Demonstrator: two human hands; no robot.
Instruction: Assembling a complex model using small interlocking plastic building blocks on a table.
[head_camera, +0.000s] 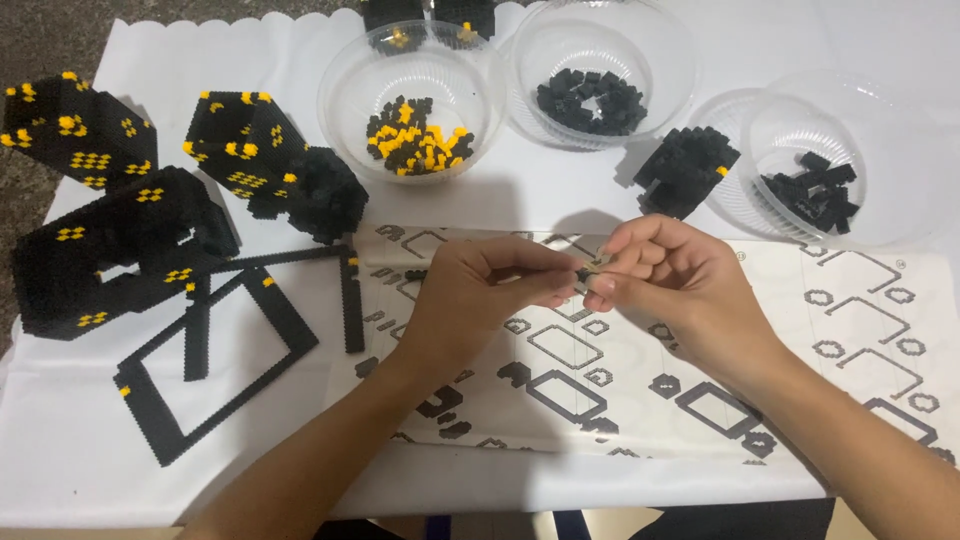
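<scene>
Nearest, left hand (480, 290) and right hand (665, 275) meet above the instruction sheet (760, 360), fingertips of both pinching one small black brick piece (592, 266); beyond the sheet, a bowl of yellow-and-black bricks (412, 92); farther right, a bowl of black bricks (598, 70).

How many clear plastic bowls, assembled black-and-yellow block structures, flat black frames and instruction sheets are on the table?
Clear plastic bowls: 3
Large assembled black-and-yellow block structures: 3
Smaller all-black block clusters: 2
Flat open black rectangular frame: 1
Printed paper instruction sheet: 1
Total: 10

The left hand and right hand pinch a tiny dark piece.
</scene>
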